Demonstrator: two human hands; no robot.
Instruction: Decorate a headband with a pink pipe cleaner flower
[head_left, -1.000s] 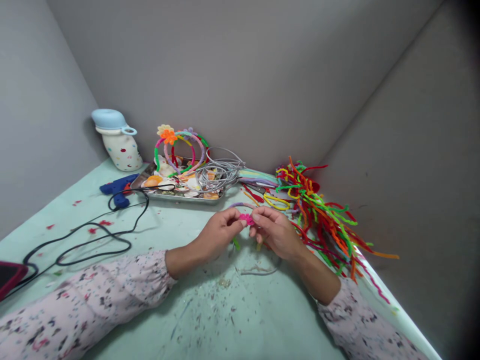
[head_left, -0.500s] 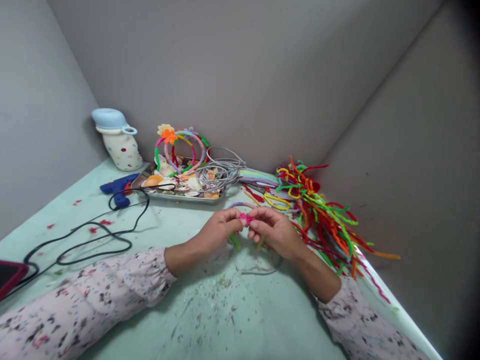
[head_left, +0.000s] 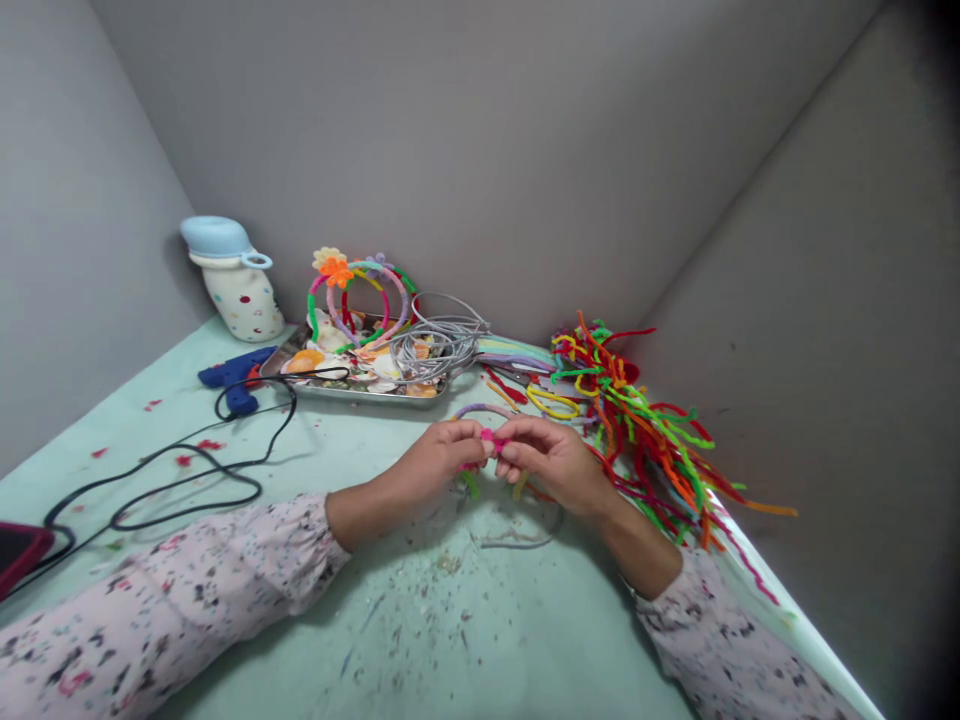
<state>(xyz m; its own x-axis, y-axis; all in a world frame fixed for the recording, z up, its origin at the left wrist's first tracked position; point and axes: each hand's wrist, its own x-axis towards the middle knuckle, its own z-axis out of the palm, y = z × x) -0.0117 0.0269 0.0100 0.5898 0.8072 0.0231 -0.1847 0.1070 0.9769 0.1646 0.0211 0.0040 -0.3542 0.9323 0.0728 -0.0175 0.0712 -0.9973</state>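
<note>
Between my two hands, in the middle of the head view, is a small bright pink pipe cleaner piece (head_left: 493, 438). My left hand (head_left: 439, 452) pinches it from the left and my right hand (head_left: 551, 455) from the right, fingertips nearly meeting. Much of the piece is hidden by the fingers. Just beyond the hands curves a lilac fuzzy band (head_left: 484, 408). A green fuzzy end (head_left: 469, 484) shows below my left fingers, a yellowish one (head_left: 519, 486) below my right. A thin grey wire (head_left: 517, 545) lies on the table under my right hand.
A metal tray (head_left: 360, 397) holds scraps, fuzzy flower hoops (head_left: 367, 300) and coiled grey wire (head_left: 442, 340). Left stand a white bottle (head_left: 244, 295), a blue glue gun (head_left: 238, 380) and black cord (head_left: 187, 450). Right lies a pile of coloured pipe cleaners (head_left: 652, 430), near yellow-handled scissors (head_left: 553, 402).
Both hands keep their pinch on the pink piece at nearly the same spot. The green end below my left fingers has shifted slightly, and a little more pink shows there.
</note>
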